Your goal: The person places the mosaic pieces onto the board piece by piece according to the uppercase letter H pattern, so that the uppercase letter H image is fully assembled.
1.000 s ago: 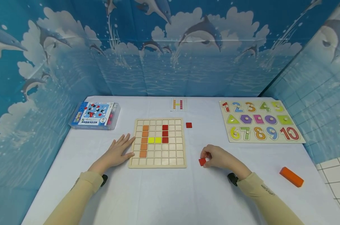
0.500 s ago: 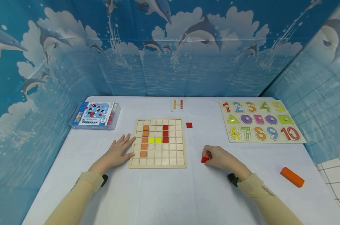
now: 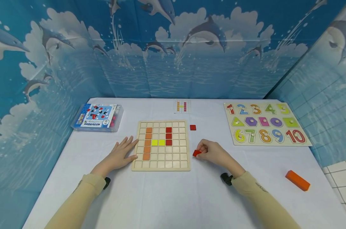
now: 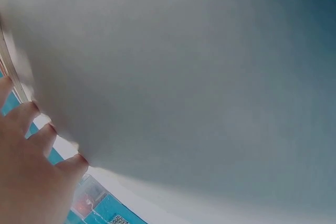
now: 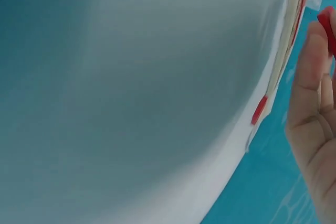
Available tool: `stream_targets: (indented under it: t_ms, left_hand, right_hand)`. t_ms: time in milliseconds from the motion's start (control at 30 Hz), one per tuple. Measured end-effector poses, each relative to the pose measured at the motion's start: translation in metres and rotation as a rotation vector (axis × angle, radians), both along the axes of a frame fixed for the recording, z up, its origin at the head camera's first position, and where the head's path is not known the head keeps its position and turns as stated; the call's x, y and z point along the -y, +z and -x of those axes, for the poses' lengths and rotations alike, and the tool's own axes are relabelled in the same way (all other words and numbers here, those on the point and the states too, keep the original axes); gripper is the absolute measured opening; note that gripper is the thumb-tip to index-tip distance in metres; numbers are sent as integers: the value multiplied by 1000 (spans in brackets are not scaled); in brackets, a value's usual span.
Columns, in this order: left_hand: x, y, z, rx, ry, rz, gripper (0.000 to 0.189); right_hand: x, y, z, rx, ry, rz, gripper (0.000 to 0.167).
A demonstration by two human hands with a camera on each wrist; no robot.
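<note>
My right hand [image 3: 212, 153] pinches a red square tile [image 3: 197, 153] between thumb and fingers, just off the right edge of a wooden grid board [image 3: 163, 169]. In the right wrist view the red tile [image 5: 327, 30] shows at the fingertips. With fingers spread, my left hand [image 3: 120, 155] lies flat on the cloth, touching the board's left edge. On the board stand a column of orange tiles [image 3: 147, 142], two yellow tiles [image 3: 158, 142] beside it, and three red tiles [image 3: 168, 136] in a column to their right. Another red tile [image 3: 193, 127] lies beyond the board's upper right side.
A small pattern card [image 3: 183, 107] lies behind the board. At the back left sits a clear plastic box [image 3: 97, 117] with a printed label. A number and shape puzzle board [image 3: 266, 124] lies at the back right, and an orange block [image 3: 297, 180] at the right.
My right hand has moved left and a little away from me, carrying the red tile from the cloth towards the board. The left hand stays where it was.
</note>
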State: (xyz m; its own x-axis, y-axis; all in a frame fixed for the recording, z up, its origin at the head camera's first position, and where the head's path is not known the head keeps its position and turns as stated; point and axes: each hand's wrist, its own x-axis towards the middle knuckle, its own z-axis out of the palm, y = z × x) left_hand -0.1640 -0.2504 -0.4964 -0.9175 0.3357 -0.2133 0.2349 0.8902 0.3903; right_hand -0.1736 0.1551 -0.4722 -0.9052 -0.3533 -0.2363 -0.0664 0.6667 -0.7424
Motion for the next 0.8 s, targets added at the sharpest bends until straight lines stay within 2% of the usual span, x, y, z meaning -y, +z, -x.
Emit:
stream_targets:
  t_ms: [233,367,800]
  left_hand:
    - [-1,3,-1,3,4,3,73]
    - [-3,5,-2,6,5,0,72]
    - [-3,7,-2,9,4,0,72]
  right_hand:
    - [31,6,11,16,-29,86,16]
    - [49,8,17,23,-28,102,14]
    - [87,5,29,19,16,38,11]
